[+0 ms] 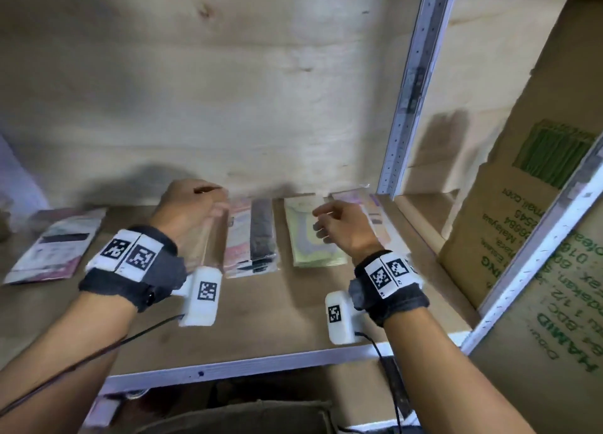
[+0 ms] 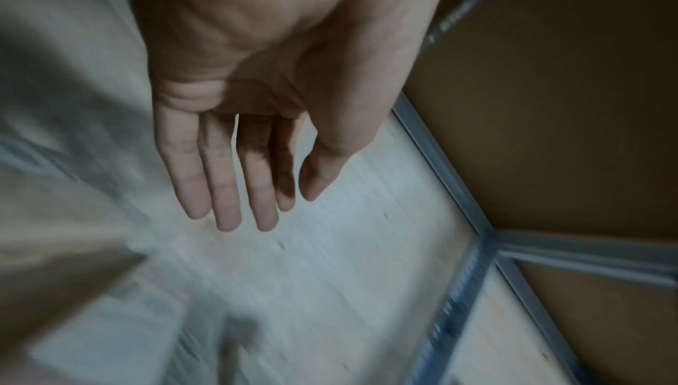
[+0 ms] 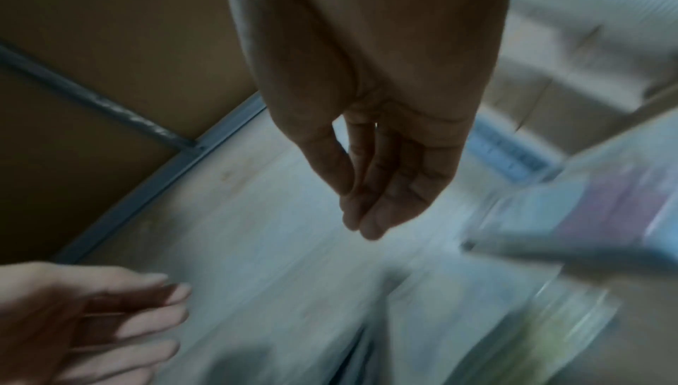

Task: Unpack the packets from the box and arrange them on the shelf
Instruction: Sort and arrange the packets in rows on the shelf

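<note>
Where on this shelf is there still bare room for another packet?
Bare board lies along the front edge of the shelf, and between the far-left packet and the left hand. The back, from that hand to the metal upright, is crowded.

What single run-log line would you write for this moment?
left hand: open, empty | right hand: open, empty | packets: green packet, black-striped packet flat on shelf | stage: between placements

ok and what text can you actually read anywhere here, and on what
"HAMID": green print, upside down, on the cardboard box
"Malaysia": same box
"mail.com": same box, the end of an address
Other lines on the box: cut off or blurred, not readable
Packets: print too blurred to read
Wrist bands: square codes only, no words
</note>
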